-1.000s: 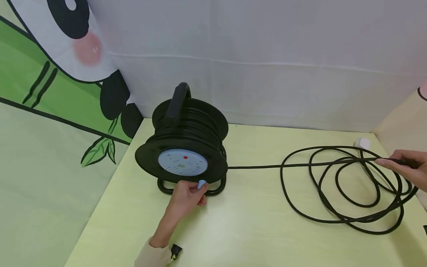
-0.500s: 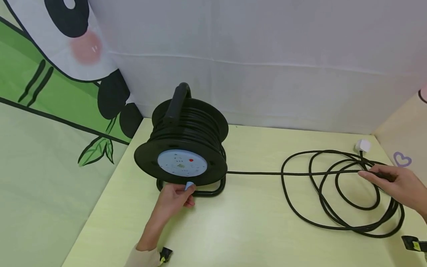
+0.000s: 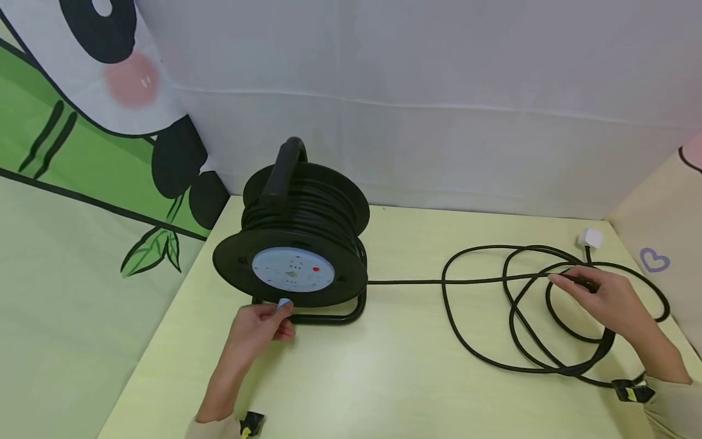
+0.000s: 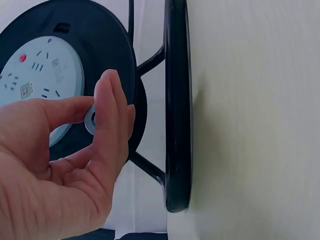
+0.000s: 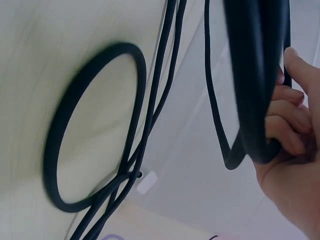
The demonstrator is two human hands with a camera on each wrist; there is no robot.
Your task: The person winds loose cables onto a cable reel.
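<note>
A black cable reel [image 3: 298,244] with a pale blue socket face [image 3: 292,269] stands on a black tube frame [image 3: 329,316] at the table's left. My left hand [image 3: 258,326] pinches the small blue crank knob [image 3: 284,303] at the reel's lower rim; in the left wrist view the knob [image 4: 91,119] sits between thumb and fingers of that hand [image 4: 65,165]. A black cable [image 3: 411,281] runs taut from the reel to my right hand [image 3: 609,299], which grips it. Loose loops [image 3: 526,329] lie beneath, ending in a white plug [image 3: 589,237]. The right wrist view shows the fingers [image 5: 287,122] curled round the cable [image 5: 250,90].
The yellow-green table [image 3: 384,378] ends at a white backdrop [image 3: 417,134] behind and a panda-printed cloth [image 3: 82,122] on the left. A cream wall with a purple heart [image 3: 654,260] stands at the right.
The crank knob and my left hand have swung leftward along the reel's lower rim. My right hand has slid left along the cable, toward the reel, and the loops have shifted.
</note>
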